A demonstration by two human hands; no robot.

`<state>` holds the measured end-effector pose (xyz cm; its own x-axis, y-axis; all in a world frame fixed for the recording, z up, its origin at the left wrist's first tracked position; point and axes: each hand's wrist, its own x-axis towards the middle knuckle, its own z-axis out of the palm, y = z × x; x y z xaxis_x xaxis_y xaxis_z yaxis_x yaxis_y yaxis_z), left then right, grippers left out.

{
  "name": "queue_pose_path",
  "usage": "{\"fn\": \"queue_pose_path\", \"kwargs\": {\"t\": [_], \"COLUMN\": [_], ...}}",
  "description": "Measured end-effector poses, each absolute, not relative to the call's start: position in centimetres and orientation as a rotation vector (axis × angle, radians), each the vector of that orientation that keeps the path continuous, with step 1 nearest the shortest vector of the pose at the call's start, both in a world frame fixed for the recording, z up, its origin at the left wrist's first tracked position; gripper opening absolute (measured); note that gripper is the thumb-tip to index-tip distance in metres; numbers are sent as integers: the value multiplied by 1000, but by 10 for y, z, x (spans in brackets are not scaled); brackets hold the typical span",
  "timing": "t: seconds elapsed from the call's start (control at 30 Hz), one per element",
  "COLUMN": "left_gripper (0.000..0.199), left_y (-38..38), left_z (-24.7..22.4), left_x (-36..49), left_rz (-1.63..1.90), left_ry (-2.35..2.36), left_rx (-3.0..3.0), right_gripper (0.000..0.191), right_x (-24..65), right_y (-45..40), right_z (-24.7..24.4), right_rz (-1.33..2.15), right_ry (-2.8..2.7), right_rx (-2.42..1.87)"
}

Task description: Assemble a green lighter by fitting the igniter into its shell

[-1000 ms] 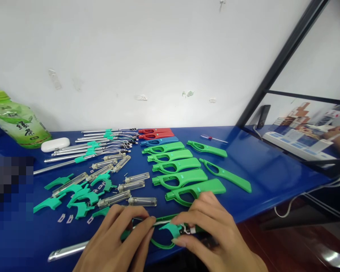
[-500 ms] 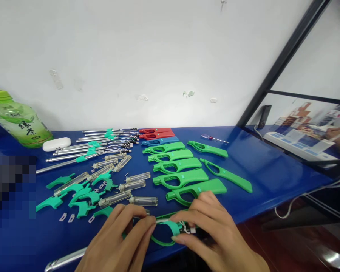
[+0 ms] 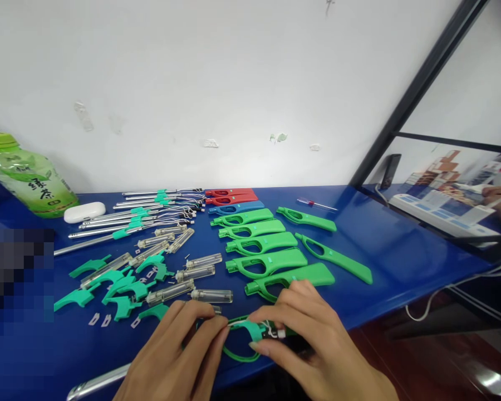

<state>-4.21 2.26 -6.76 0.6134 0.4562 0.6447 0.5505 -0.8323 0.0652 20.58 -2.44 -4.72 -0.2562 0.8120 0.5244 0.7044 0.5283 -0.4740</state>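
Observation:
A green half-shell [image 3: 240,356] with a ring-shaped opening lies at the table's front edge between my hands. My left hand [image 3: 175,351] has its fingers closed round the shell's left end, where a metal tube [image 3: 100,382] sticks out to the left. With thumb and fingertips, my right hand [image 3: 317,340] pinches a teal trigger piece [image 3: 255,329] set in the shell. A black part with white wires [image 3: 272,332] sits just right of the trigger, partly under my fingers. The shell's right end is hidden by my right hand.
Several green shells [image 3: 267,263] lie behind my hands, with clear fuel tubes [image 3: 212,296], teal triggers [image 3: 123,306] and metal rods [image 3: 104,223] to their left. A bottle [image 3: 29,181] and white case [image 3: 84,212] stand back left; a screwdriver [image 3: 317,204] lies at the back.
The teal trigger and the wired black part have shifted slightly up and left within the shell. Both hands keep nearly the same place.

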Motion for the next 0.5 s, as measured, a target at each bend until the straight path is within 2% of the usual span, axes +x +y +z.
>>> {"fn": "queue_pose_path", "kwargs": {"t": [0.2, 0.5], "left_gripper": [19, 21], "left_y": [22, 22], "left_z": [-69, -68], "left_x": [-42, -44], "left_rz": [-1118, -1065], "left_ry": [-911, -879], "left_rx": [-2700, -2719], "right_gripper": [19, 26], "right_x": [205, 213], "right_y": [-25, -32], "right_z": [-44, -40], "right_rz": [140, 55], "right_ry": [-2031, -2081], "right_rx": [-1205, -1204]}}
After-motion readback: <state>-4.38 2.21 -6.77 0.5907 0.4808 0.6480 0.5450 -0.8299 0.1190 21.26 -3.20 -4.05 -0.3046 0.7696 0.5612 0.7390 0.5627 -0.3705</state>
